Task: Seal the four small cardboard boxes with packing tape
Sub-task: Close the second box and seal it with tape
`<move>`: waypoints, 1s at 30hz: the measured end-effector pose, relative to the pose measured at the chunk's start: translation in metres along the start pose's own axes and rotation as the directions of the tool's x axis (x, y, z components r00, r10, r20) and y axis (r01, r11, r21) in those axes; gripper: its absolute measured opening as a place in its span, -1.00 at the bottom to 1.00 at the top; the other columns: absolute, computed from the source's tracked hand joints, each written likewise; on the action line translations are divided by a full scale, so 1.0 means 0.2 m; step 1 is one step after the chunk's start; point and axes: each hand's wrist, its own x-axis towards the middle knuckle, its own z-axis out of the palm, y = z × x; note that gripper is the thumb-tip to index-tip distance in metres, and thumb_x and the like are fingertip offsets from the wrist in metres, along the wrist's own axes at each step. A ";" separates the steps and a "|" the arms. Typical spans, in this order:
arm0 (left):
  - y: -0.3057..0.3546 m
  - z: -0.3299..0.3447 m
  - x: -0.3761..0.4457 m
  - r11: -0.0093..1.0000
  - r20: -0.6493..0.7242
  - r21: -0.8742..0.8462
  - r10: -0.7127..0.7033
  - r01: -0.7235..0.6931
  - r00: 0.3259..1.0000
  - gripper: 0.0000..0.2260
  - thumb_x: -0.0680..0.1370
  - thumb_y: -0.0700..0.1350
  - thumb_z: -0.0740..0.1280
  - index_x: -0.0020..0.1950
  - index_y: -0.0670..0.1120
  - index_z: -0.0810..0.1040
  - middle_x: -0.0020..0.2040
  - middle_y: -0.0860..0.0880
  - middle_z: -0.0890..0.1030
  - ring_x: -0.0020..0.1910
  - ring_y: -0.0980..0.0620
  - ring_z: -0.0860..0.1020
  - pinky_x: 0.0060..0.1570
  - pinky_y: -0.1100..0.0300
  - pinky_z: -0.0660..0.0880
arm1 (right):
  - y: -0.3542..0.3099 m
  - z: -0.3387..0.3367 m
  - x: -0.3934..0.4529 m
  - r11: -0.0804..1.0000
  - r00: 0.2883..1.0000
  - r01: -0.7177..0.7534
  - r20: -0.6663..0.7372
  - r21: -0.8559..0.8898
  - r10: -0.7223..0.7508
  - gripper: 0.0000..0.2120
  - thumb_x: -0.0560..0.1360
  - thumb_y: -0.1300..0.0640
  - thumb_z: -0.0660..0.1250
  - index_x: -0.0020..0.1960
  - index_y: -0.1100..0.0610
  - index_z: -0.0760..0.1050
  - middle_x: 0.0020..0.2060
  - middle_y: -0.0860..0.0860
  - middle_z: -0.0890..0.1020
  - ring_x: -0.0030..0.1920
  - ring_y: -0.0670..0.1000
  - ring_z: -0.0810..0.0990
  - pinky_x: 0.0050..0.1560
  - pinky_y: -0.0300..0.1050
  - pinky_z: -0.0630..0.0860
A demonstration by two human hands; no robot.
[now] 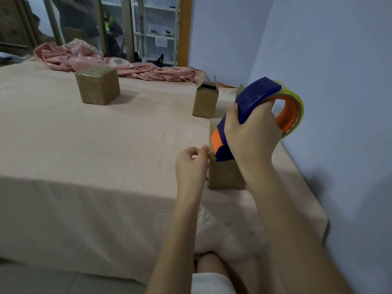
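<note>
A sealed box (97, 87) is seen far to the left of the fingers. The tape end is pinched by the curled fingers of the left hand (192, 164) against the near box (226, 175), just beside them. The tape dispenser (252, 115) is gripped firmly by the right hand (253, 134), directly above this box. The end should be kept pressed while the dispenser is pulled straight. An open box (205, 100) is standing beyond the fingers.
</note>
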 end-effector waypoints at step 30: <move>-0.13 0.09 -0.26 0.806 0.001 0.341 0.514 -0.484 0.858 -0.39 0.46 -0.19 0.41 0.45 -0.12 0.26 0.38 0.04 0.38 0.32 0.21 0.31 0.23 0.23 0.37 | 0.07 0.01 0.03 0.983 0.988 -0.152 -0.015 0.098 0.154 -0.56 0.51 0.01 0.31 0.29 0.18 0.30 0.08 0.05 0.54 -0.12 -0.10 0.40 -0.19 -0.26 0.41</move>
